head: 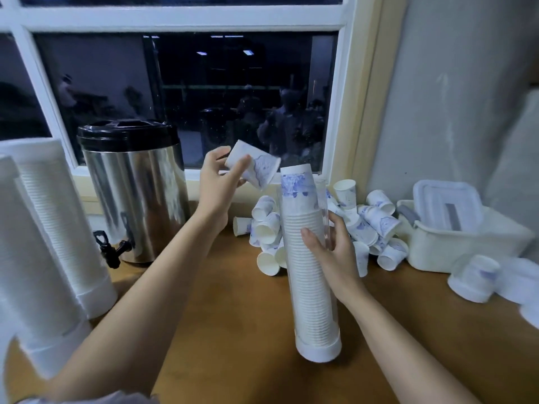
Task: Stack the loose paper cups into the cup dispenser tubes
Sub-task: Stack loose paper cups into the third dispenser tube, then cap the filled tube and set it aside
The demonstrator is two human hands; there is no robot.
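Left hand (221,182): raised above the counter (233,316), thumb and fingers clamped on one paper cup (253,164); the cup is tilted and blurred, its wider end just beside the top of the stack of cups (303,243); whether cup and stack touch cannot be told.

Right hand (332,246): wrapped round the middle of the clear dispenser tube (316,316), thumb across the front, fingers curled behind and partly visible through the wall; the grip is closed on the tube.

Dispenser tube: stands base-down on the counter on a white end cap, near the centre of the view; the stack fills it from cap to mouth, and the top cup, printed in blue, stands proud of the rim.

Loose cups (267,225): heaped on the counter directly behind the tube, most lying on their sides, a few upright; the heap spreads to both sides of the tube and reaches the white lidded box (466,246) on the right; more cups lie in front of that box, too blurred to count.

Other items: a steel urn (137,193) with black lid and tap on the left, below the dark window (233,97); two filled tubes (58,214) at the far left edge, side by side.
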